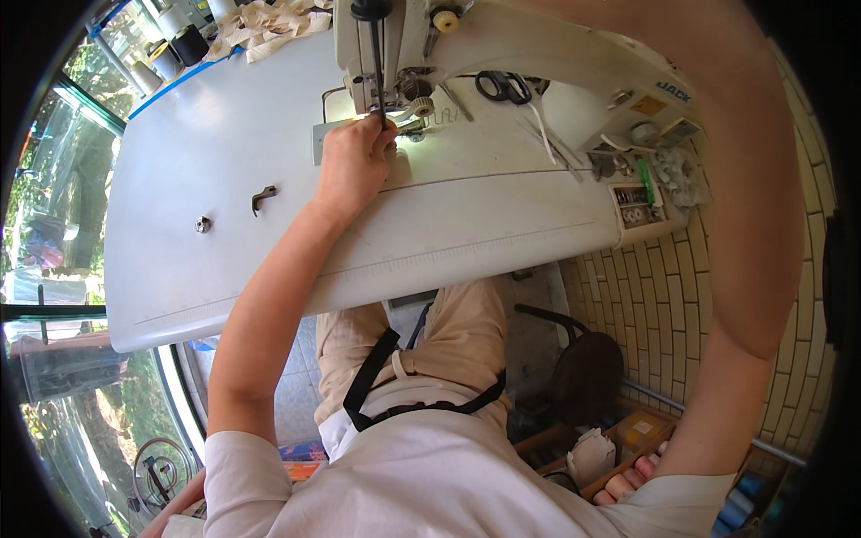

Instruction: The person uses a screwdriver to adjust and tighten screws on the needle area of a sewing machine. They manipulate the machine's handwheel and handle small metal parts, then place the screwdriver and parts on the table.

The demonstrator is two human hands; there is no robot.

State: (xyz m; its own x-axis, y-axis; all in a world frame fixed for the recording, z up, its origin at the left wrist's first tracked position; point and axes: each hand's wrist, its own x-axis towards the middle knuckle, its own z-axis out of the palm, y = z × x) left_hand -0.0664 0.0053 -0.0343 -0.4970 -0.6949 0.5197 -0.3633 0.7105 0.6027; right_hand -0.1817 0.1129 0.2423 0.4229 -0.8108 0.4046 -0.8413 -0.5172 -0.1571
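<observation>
My left hand (355, 156) is at the needle area of a white industrial sewing machine (578, 54). Its fingers are pinched around the lower shaft of a long screwdriver (378, 67), which stands upright with its black handle at the top edge. The fingers hide the tip and whatever they may hold beneath it. My right hand is out of view; that arm curves up along the right side and past the top edge. Left of my left forearm, a dark metal presser foot (263, 198) and a small metal bobbin case (202, 224) lie on the white tabletop (181, 155).
Black-handled scissors (503, 87), tweezers (562, 144) and a small metal tool (457, 102) lie under the machine arm. A bobbin tray (639, 206) is set in the table's right end. Thread cones (190, 46) and fabric strips (269, 27) are at the back left.
</observation>
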